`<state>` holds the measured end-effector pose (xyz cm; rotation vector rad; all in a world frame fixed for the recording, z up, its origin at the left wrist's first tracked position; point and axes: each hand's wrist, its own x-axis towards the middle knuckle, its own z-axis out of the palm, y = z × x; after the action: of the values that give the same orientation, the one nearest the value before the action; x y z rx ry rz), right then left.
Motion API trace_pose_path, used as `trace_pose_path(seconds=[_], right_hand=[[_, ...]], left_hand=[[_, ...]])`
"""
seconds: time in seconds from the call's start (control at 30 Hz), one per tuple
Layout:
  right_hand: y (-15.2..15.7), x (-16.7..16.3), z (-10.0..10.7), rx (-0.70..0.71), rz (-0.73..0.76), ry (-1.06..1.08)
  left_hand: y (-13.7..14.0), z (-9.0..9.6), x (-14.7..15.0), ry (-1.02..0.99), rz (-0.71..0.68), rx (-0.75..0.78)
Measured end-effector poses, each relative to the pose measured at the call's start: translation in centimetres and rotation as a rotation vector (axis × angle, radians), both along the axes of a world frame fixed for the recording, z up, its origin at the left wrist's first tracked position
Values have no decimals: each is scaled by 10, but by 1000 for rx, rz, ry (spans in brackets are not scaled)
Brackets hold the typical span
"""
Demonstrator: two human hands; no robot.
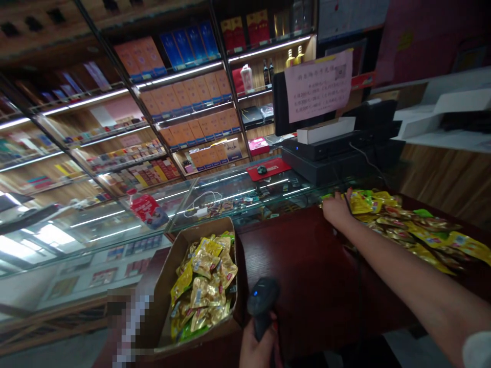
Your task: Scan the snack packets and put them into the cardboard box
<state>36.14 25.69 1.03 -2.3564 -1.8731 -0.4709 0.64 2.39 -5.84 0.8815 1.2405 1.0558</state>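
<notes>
My left hand [258, 343] is wrapped round the handle of a black barcode scanner [263, 299], held upright with a small blue light on its head. Just left of it stands an open cardboard box [239, 276] of gold, yellow and green snack packets [207, 294]. My right hand [338, 212] reaches to the back left edge of a spread of similar packets [406, 225]. Its fingers are bent over a yellow-green packet [327, 197] there; the fingertips are partly hidden.
Both packet groups are on a dark red wooden counter [284, 255]. Behind are a glass display case [226, 194], a mouse [262, 169] on a red mat, and a monitor [282, 102] bearing a pink notice. A red-labelled bottle-shaped item [147, 208] is on the glass. Stocked shelves [192, 97] line the wall.
</notes>
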Motion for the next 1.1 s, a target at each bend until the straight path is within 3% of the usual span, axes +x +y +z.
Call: trace_pose_path(seconds=[0.17, 0.27, 0.43, 0.5, 0.6, 0.67, 0.77, 0.9, 0.97, 1.1], right_hand=[[-9, -1, 14, 57, 123, 16], [-29, -20, 14, 66, 247, 78], [-112, -85, -33, 110, 645, 180], [-152, -107, -50, 122, 723, 251], [-194, -125, -53, 156, 721, 394], [-202, -129, -47, 174, 688, 480], [-191, -132, -46, 233, 524, 555], [-170, -139, -67, 286, 206, 506], [-168, -142, -76, 275, 241, 487], [-175, -140, -76, 238, 482, 586]], left_hand=[[0, 0, -1, -4, -55, 27], [-1, 5, 0, -1, -64, 39], [-3, 21, 5, 22, -73, 63], [-4, 26, 7, 33, -75, 80], [-4, 29, 9, 68, -65, 70], [-4, 28, 9, 87, -64, 56], [-4, 27, 8, 112, -62, 55], [-5, 25, 8, 143, -70, 56], [-5, 26, 8, 141, -84, 48], [-5, 30, 10, 150, -111, 30]])
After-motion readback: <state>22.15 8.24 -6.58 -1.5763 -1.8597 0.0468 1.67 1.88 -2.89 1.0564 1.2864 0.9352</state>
